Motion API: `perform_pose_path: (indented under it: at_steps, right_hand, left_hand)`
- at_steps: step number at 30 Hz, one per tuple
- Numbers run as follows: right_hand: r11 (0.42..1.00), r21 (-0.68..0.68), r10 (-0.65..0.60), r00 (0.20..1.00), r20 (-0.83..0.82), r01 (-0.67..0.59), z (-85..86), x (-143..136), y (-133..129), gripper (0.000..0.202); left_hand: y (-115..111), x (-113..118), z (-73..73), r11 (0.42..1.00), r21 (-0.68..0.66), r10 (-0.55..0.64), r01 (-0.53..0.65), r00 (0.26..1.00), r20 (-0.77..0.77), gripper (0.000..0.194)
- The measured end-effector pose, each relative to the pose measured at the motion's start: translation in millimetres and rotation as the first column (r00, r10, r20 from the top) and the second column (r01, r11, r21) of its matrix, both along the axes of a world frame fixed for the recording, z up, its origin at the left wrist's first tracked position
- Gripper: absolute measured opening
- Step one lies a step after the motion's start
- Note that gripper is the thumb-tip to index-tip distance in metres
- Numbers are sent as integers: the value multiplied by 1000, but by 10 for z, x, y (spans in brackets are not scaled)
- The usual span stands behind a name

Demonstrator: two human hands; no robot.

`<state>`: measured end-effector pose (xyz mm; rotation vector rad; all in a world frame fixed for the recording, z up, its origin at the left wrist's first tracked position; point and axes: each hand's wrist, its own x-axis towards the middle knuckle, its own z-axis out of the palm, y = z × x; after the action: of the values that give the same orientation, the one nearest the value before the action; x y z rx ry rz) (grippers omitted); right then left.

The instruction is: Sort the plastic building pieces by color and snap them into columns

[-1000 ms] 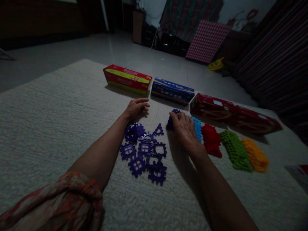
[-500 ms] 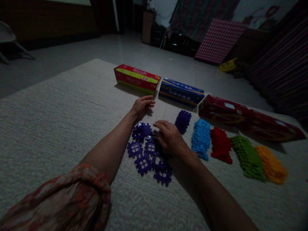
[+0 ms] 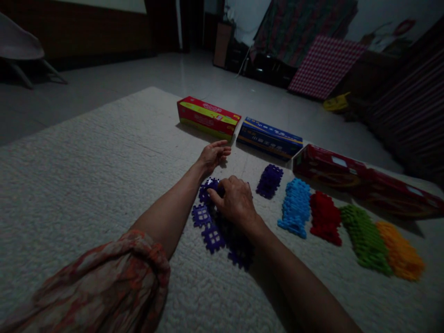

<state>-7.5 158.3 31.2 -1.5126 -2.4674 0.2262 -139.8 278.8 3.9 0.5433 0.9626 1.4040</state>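
My left hand [image 3: 215, 156] hovers above the mat behind the purple pieces, palm turned inward, fingers stretched out and nothing held. My right hand [image 3: 237, 201] arches over a loose group of dark purple, notched, square interlocking tiles, its thumb apart from the curled fingers. A purple tile [image 3: 205, 190] at the back of the group lies by that thumb. Nearer to me are a window-patterned tile [image 3: 201, 215] and another purple tile [image 3: 212, 238]. Shadow and my right hand hide other tiles of the group. A stack of purple tiles [image 3: 269, 181] stands to the right.
Rows of blue [image 3: 295, 207], red [image 3: 325, 217], green [image 3: 366, 239] and orange pieces [image 3: 399, 250] lie on the pale mat [image 3: 104, 152]. Behind them stand a red-yellow box [image 3: 208, 118], a blue box [image 3: 269, 138] and dark red boxes [image 3: 333, 169]. A chair [image 3: 21, 41] is far left.
My right hand has moved left and over the back of the purple group, covering more tiles. My left hand keeps its pose. The whole view has shifted slightly.
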Motion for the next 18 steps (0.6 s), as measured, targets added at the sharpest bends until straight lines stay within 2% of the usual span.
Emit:
perform_pose_path:
  at_steps: [4, 8, 13, 16, 18]
  right_hand:
    - [994, -104, -23, 999, -45, 19, 20, -38, 65, 20]
    - [988, -152, -27, 972, -233, -9, 59, 45, 81, 16]
    - [976, -217, -105, 828, -551, -20, 126, 337, 5, 27]
    - [973, -232, -163, 751, -640, 13, 111, 530, -58, 31]
    - [969, -245, -198, 712, -673, 38, 67, 621, -107, 32]
  left_hand:
    - [-14, 1, 6, 1000, 11, -20, 20, 1000, 7, 42]
    - [-31, -3, -13, 999, 42, -33, 34, 999, -11, 38]
    - [-59, 39, 7, 995, 75, -50, 59, 992, -113, 33]
    - [-104, 45, 9, 996, 68, -36, 55, 966, -255, 32]
    - [-166, 9, -31, 996, 75, -10, 42, 923, -384, 31]
